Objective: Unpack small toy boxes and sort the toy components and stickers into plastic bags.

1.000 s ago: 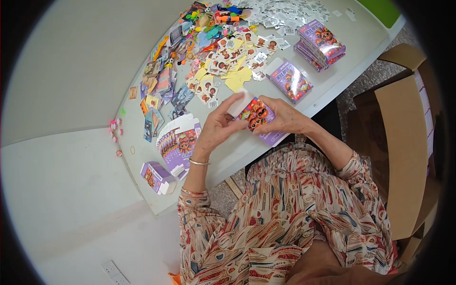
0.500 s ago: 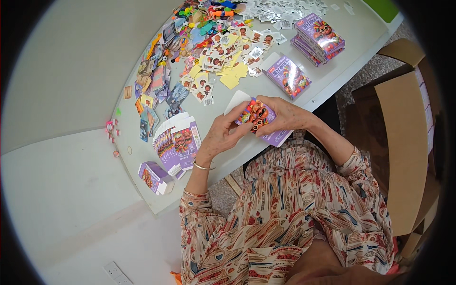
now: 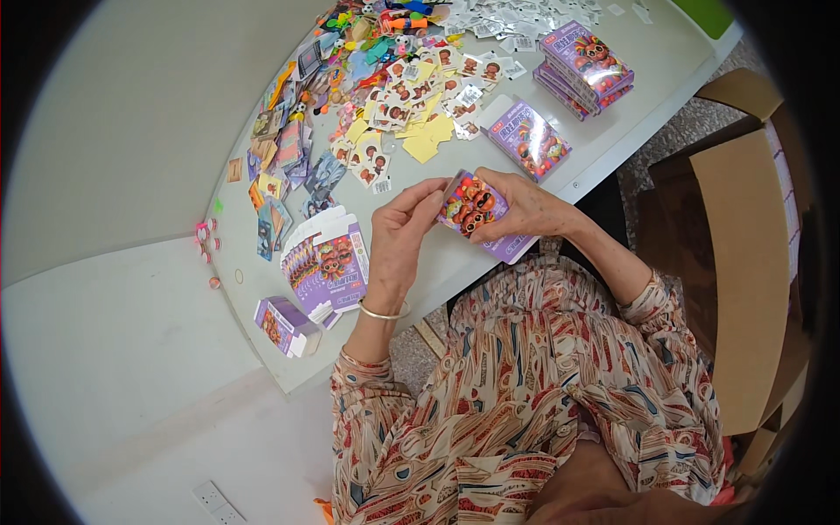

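Note:
A small purple carton (image 3: 475, 208) with cartoon characters on its front is held above the table's near edge. My right hand (image 3: 528, 208) wraps around its right side, thumb across the front. My left hand (image 3: 401, 232), with a bangle on the wrist, has its thumb and fingers closed on the carton's left end, where they hide most of the end flap. Left of that hand lies a fanned stack of flat purple cartons (image 3: 343, 261). Beyond my right hand another purple carton (image 3: 528, 138) lies with its white flap up.
Stacked filled-out cartons (image 3: 588, 66) stand at the far right of the table (image 3: 420, 302). Stickers (image 3: 392, 109), cards (image 3: 289, 149), small toys and white packets (image 3: 516, 17) cover the far side. A purple carton (image 3: 284, 328) sits near-left; a large cardboard box (image 3: 739, 280) stands to the right.
My left hand has shifted slightly, its thumb leaving the carton's front for the left end. The white flap that stuck out there no longer shows. My right hand keeps its hold.

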### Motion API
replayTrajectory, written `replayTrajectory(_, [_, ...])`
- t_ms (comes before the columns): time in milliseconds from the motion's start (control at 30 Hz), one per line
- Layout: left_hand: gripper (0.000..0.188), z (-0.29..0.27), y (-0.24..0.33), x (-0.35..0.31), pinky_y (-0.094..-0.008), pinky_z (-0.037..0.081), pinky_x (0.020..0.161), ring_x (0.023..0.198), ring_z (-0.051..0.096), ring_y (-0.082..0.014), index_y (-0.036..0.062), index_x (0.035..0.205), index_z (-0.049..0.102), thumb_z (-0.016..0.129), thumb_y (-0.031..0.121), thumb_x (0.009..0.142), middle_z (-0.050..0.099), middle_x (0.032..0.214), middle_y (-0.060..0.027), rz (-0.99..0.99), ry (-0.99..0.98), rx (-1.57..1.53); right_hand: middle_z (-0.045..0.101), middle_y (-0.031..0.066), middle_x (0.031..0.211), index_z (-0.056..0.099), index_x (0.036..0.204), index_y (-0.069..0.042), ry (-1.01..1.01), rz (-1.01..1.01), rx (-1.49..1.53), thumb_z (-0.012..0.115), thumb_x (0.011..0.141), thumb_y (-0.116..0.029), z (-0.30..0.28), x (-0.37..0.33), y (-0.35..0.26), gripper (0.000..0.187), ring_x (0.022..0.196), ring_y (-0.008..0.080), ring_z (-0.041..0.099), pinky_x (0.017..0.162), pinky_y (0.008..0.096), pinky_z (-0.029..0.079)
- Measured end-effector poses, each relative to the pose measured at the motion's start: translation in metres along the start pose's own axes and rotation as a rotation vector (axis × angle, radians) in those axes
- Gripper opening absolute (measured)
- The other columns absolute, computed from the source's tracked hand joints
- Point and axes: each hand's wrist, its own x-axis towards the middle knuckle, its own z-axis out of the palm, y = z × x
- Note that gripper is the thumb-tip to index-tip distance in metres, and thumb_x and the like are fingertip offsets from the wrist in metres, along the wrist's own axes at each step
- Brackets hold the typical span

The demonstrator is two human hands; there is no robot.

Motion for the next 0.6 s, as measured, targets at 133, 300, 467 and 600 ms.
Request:
replayTrajectory(133, [0.028, 0.001, 0.004, -0.001, -0.0247, 0.051, 0.079, 0.090, 0.063, -0.0103, -0.0017, 0.117, 0.064, 0.063, 0.008, 0.090, 0.068, 0.105, -0.0074, -0.054, 0.014, -0.081, 0.062, 0.0139, 0.086, 0.051, 0.097, -0.002, -0.011, 0.006, 0.015, 0.082, 0.068, -0.029, -0.001, -0.001, -0.002, 0.051, 0.082, 0.0240, 0.061, 0.074, 0.0352, 0.047])
replayTrajectory(300, [0.026, 0.004, -0.007, -0.002, -0.0218, 0.050, 0.077, 0.087, 0.062, -0.0083, -0.0017, 0.115, 0.065, 0.061, 0.005, 0.091, 0.069, 0.101, -0.0063, -0.002, 0.052, 0.000, 0.062, 0.0143, 0.086, 0.051, 0.098, -0.002, -0.027, -0.022, 0.010, 0.082, 0.068, -0.029, 0.001, -0.003, -0.001, 0.051, 0.082, 0.0257, 0.062, 0.074, 0.0354, 0.047])
replayTrajectory(467, [0.027, 0.015, -0.016, -0.011, -0.0230, 0.050, 0.081, 0.091, 0.062, -0.0096, -0.0008, 0.118, 0.064, 0.056, 0.002, 0.092, 0.069, 0.105, -0.0091, 0.151, 0.056, 0.274, 0.061, 0.0144, 0.086, 0.050, 0.097, -0.002, -0.022, 0.003, -0.004, 0.082, 0.067, -0.029, -0.001, -0.003, -0.002, 0.051, 0.082, 0.0254, 0.061, 0.074, 0.0353, 0.047])
replayTrajectory(600, [0.030, 0.021, -0.027, -0.020, -0.0279, 0.048, 0.088, 0.102, 0.061, -0.0147, -0.0005, 0.122, 0.060, 0.051, -0.001, 0.093, 0.064, 0.118, -0.0137, 0.376, 0.066, 0.427, 0.060, 0.0146, 0.085, 0.047, 0.094, -0.001, -0.016, -0.029, -0.043, 0.082, 0.067, -0.030, 0.000, -0.003, -0.003, 0.052, 0.081, 0.0247, 0.059, 0.073, 0.0351, 0.046])
